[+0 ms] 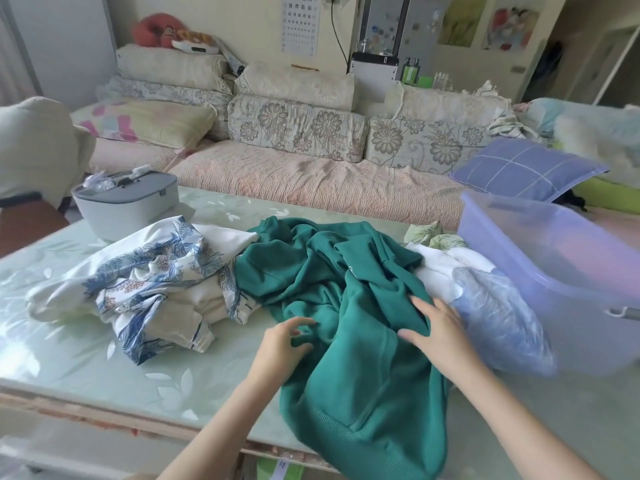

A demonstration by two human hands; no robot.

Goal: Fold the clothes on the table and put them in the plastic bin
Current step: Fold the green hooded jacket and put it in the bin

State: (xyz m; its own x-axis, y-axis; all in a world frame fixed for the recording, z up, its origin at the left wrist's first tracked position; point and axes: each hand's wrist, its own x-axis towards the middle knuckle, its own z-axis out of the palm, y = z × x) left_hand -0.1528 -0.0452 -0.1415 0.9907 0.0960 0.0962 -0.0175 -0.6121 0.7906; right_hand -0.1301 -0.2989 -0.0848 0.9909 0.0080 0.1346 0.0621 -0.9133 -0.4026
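Note:
A crumpled green sweatshirt [346,306] lies in the middle of the table and hangs over its near edge. My left hand [280,344] pinches a fold of it between thumb and curled fingers. My right hand [440,334] lies flat on the sweatshirt's right side, fingers spread. To the left sits a rumpled white garment with blue floral print [156,282]. A white garment [446,268] lies to the right, partly under the sweatshirt. The translucent purple plastic bin [568,271] stands at the table's right end.
A grey lidded box [124,206] stands at the table's far left. A crinkled clear plastic bag [498,317] lies against the bin. A sofa with floral cushions [311,161] runs behind the table, with a blue checked pillow [526,168] on it. The glass tabletop [86,341] is pale green.

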